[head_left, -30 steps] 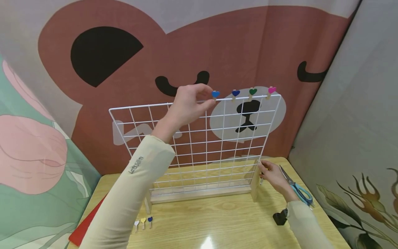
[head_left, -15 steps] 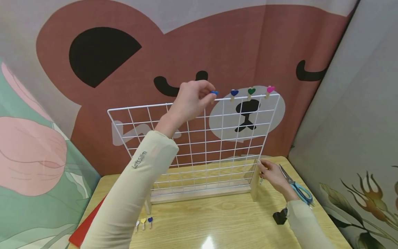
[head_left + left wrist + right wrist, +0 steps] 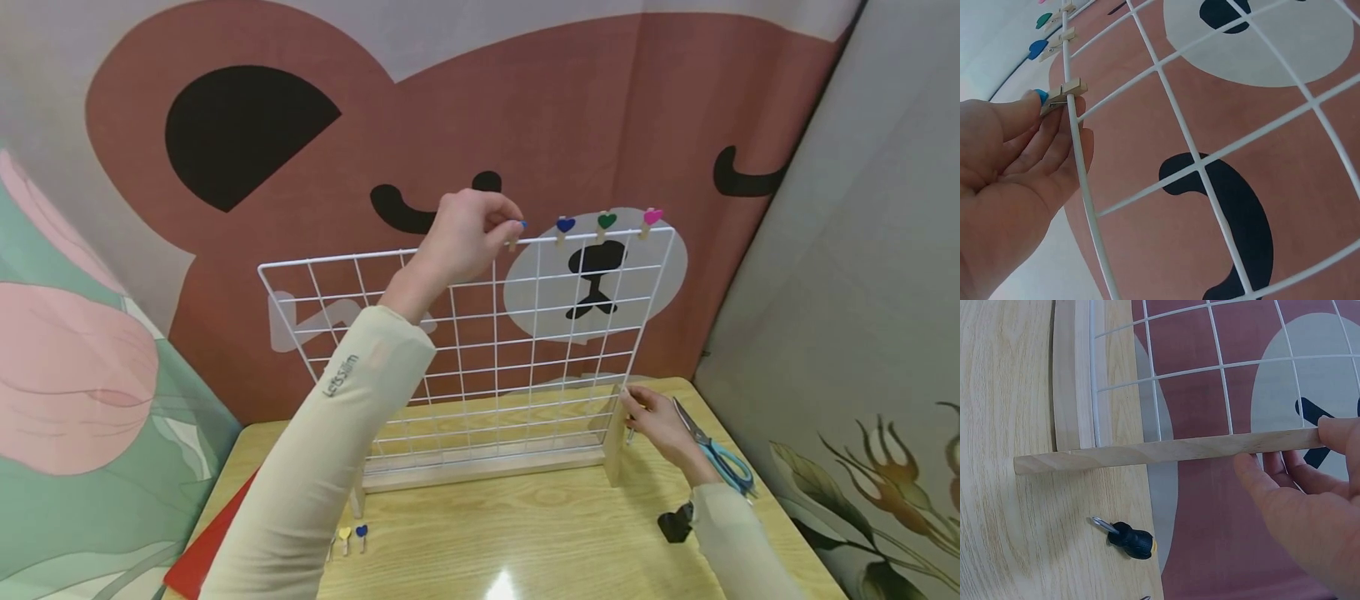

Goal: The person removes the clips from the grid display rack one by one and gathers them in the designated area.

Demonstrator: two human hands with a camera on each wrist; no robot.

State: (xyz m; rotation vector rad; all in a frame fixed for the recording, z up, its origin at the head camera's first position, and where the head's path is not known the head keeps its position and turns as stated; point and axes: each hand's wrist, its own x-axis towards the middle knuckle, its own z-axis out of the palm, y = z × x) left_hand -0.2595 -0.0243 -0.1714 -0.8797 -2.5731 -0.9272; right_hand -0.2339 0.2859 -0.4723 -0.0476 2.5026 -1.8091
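Note:
A white wire grid (image 3: 1197, 164) stands upright in a wooden base (image 3: 480, 477). At its top wire my left hand (image 3: 468, 237) pinches a small wooden clothespin (image 3: 1063, 94) with a light-blue heart, and the clothespin straddles that wire. Farther right along the same wire sit clothespins with a dark blue heart (image 3: 566, 224), a green heart (image 3: 607, 220) and a pink heart (image 3: 652, 217). My right hand (image 3: 660, 425) grips the upper end of the stand's right wooden post (image 3: 1166, 450), thumb on one side and fingers on the other.
Clothespins with a yellow heart (image 3: 345, 533) and a blue heart (image 3: 362, 531) lie at the front left, near a red flat item (image 3: 206, 546). Blue-handled scissors (image 3: 723, 462), a small black object (image 3: 677, 523) and a stubby screwdriver (image 3: 1132, 540) lie at the right.
The left hand has turned slightly at the top wire, so the light-blue heart now shows only as a sliver in the head view. The right hand has stayed on the post.

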